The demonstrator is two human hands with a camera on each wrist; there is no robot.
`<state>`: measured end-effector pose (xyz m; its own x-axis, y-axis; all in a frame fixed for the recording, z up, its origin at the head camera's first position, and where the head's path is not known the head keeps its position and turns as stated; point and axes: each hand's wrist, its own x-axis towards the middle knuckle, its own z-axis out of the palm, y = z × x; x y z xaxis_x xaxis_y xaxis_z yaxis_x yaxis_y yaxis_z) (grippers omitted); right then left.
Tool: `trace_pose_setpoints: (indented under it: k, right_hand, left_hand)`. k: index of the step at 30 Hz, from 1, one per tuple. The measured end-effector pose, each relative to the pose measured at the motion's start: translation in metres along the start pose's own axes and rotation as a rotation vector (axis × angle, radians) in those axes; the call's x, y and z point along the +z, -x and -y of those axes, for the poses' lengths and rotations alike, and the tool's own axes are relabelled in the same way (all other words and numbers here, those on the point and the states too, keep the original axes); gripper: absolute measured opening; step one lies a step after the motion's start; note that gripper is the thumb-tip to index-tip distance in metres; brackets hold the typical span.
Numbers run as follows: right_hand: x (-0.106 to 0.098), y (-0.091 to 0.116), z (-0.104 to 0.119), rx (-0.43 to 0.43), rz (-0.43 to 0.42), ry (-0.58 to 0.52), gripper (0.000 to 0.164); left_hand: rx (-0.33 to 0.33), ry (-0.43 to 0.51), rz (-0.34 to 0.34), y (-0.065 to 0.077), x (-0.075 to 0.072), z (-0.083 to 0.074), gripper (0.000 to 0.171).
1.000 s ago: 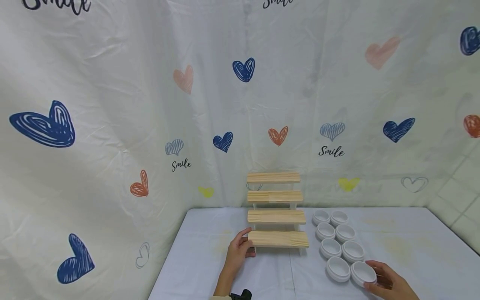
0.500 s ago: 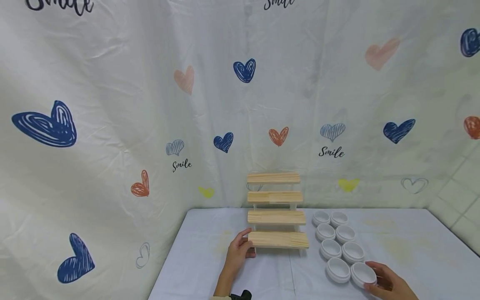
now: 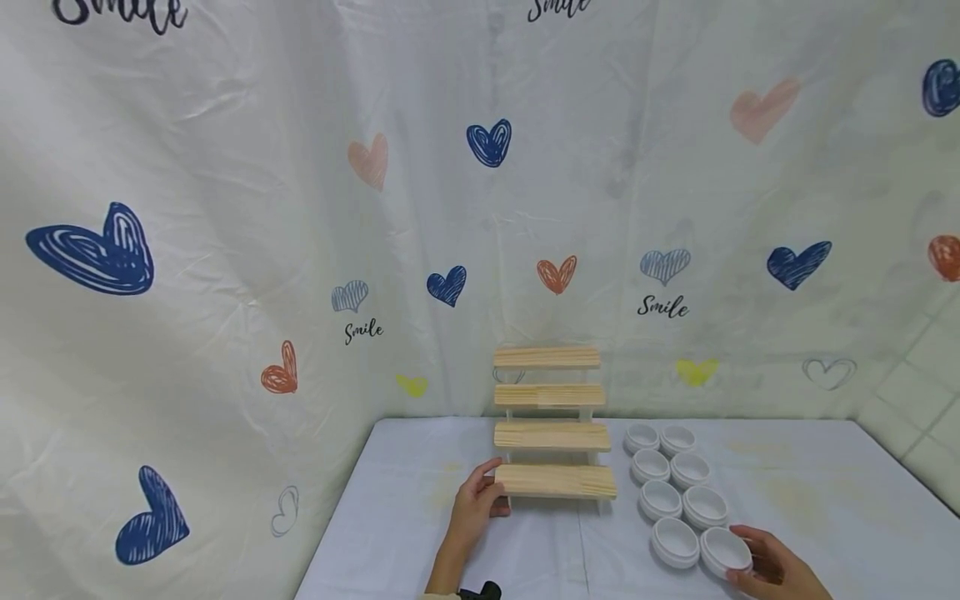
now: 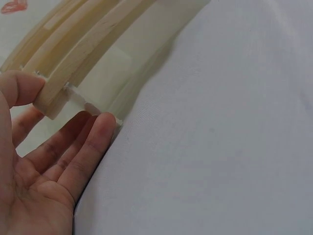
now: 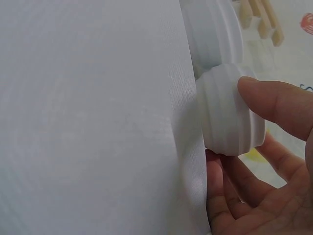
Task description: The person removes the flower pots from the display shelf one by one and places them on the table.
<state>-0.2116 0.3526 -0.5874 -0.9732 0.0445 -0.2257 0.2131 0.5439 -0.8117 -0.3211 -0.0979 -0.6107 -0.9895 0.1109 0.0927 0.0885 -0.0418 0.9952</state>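
Observation:
A tiered stand with pale wooden shelves (image 3: 555, 481) stands at the back middle of the table. My left hand (image 3: 468, 508) grips the left end of its lowest shelf. In the left wrist view the thumb lies against the end of the wooden plank (image 4: 57, 98), with the other fingers (image 4: 90, 147) by the clear support below. To the right, my right hand (image 3: 783, 571) holds the nearest right small white round bowl (image 3: 725, 550) by its side. The right wrist view shows thumb and fingers on opposite sides of this ridged bowl (image 5: 227, 112), which rests on the table.
Several matching white bowls (image 3: 675, 542) stand in two columns right of the stand, close together. A white cloth (image 3: 810, 492) covers the table. Behind hangs a pale curtain (image 3: 585, 200) printed with hearts and "Smile". A dark strap (image 3: 482, 591) shows at the left wrist.
The head view has shifted very slightly. Both hands keep their places, the left on the stand and the right on the bowl.

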Motion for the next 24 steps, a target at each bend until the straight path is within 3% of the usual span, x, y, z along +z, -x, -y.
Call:
trace_pose_setpoints:
  k: [6,12,18,21,24]
  right_hand:
    - [0.004,-0.001,0.003,0.0,0.001,-0.001,0.087]
    - [0.001,-0.002,0.008,0.061,0.003,0.017,0.093]
    - [-0.013,-0.001,0.017,-0.015,-0.051,0.061,0.078]
    - [-0.018,0.001,0.023,-0.067,-0.081,0.104,0.073]
    - [-0.021,0.001,0.032,-0.109,-0.108,0.137,0.071]
  left_hand:
    - [0.003,-0.002,-0.006,0.0,-0.004,-0.001,0.05]
    - [0.013,-0.005,-0.002,-0.001,-0.007,-0.001,0.05]
    - [0.028,-0.03,-0.002,-0.003,-0.007,-0.002,0.051]
    - [0.041,-0.163,-0.026,-0.001,-0.009,-0.005,0.054]
    - [0.122,-0.45,-0.054,0.005,-0.015,-0.014,0.055]
